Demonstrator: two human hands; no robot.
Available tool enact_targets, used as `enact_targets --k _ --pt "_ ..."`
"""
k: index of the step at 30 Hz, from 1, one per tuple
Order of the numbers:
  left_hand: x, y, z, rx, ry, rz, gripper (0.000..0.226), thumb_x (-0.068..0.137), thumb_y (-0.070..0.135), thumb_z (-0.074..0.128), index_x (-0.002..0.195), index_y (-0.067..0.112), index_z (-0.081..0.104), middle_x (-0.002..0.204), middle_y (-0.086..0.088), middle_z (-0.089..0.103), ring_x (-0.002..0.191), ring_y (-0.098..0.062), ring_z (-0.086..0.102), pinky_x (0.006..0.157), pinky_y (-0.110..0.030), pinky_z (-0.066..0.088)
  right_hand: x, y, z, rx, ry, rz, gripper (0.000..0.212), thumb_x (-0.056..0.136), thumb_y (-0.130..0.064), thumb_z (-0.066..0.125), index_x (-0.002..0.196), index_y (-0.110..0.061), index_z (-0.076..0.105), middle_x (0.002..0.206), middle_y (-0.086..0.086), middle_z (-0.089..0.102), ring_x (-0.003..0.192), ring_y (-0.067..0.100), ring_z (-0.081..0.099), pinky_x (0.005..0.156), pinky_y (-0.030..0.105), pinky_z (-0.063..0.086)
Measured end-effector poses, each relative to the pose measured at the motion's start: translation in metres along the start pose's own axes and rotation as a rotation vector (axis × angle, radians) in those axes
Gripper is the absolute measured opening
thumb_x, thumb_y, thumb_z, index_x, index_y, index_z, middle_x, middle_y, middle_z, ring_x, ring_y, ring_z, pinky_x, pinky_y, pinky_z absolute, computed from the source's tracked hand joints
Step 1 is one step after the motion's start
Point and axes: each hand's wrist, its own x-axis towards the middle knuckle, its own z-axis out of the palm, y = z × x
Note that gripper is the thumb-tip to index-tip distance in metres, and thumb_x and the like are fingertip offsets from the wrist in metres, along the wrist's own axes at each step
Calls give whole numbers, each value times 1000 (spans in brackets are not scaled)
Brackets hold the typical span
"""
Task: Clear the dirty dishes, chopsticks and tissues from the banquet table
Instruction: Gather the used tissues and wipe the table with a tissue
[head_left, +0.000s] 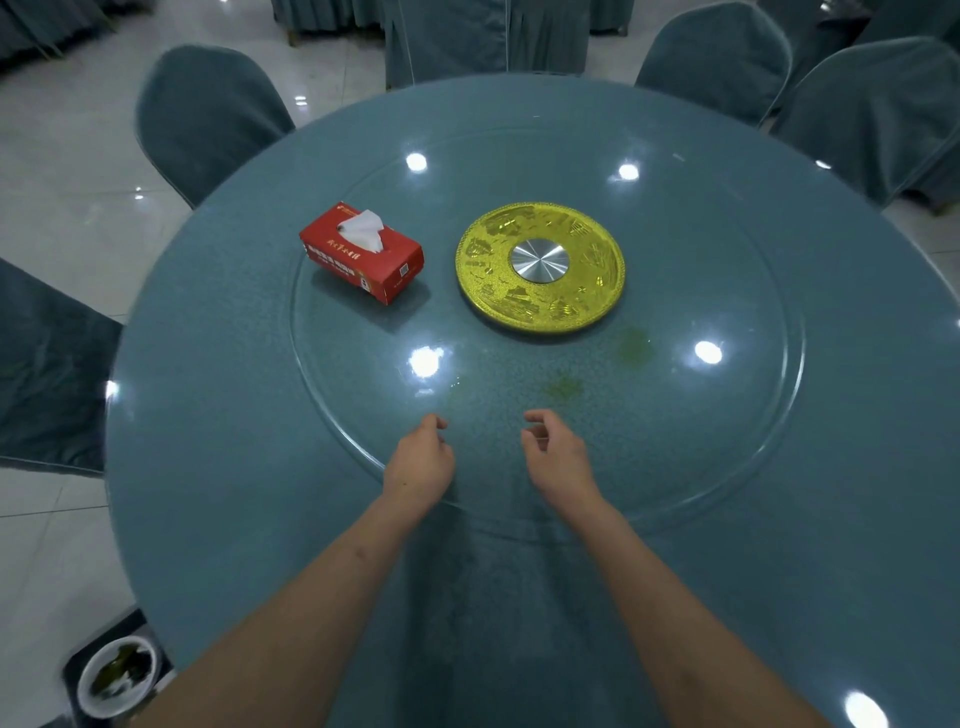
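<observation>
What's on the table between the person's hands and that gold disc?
In the head view, only bare glass with faint green smears lies between the hands and the gold disc.

banquet hall | round table (218, 519) with glass turntable (727, 415) | covered chairs (208, 119)

Left hand (420, 460): fingertips curl under palm, hidden; contact with glass (748, 415) cannot be told. Bowl (117, 677), lower left: blurred, dark contents unidentifiable, near rim partly cut off by arm. Box (362, 253): print too small to read. Chairs (205, 117): several cropped by frame edges.
</observation>
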Motion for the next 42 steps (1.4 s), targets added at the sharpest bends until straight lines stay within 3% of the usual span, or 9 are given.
enact_targets --k 5,12,19,27,35,42 --pt "6 -1 -2 -40 33 -3 36 98 12 42 131 17 53 131 -5 62 114 -27 60 93 -47 53 2 -3 5 -7 -1 -20 22 103 -20 55 124 -22 61 94 -12 60 84 8 61 62 6 39" --pt "11 -3 -4 -57 37 7 36 97 10 44 131 14 54 133 -8 61 117 -27 59 93 -44 52 8 -8 11 -17 -26 -11 24 104 -22 54 127 -22 61 100 -8 61 87 2 59 66 11 41" --pt "23 -9 -13 -57 55 -7 35 98 9 45 130 15 55 133 -6 60 115 -25 60 92 -46 54 25 -19 18 -46 -31 -62 25 102 -21 55 127 -21 62 104 -6 64 92 10 61 80 24 47" --pt "35 -22 -28 -98 303 -14 36 95 7 54 130 14 51 130 -10 49 111 -29 56 89 -48 53 61 -59 31 -141 1 -311 26 97 -13 62 123 -14 65 117 1 66 103 14 60 95 33 51" --pt "48 -30 -42 -89 549 62 50 90 12 70 134 7 47 140 -17 42 129 -35 43 107 -48 42 85 -99 51 -234 22 -590 31 90 -11 68 121 -11 65 123 5 61 114 21 55 103 31 43" --pt "74 -32 -65 -6 465 86 72 96 35 68 154 10 34 163 -16 27 150 -35 25 123 -46 22 109 -117 64 -266 -41 -576 49 91 -14 68 139 -11 56 150 10 48 138 26 44 118 38 35"
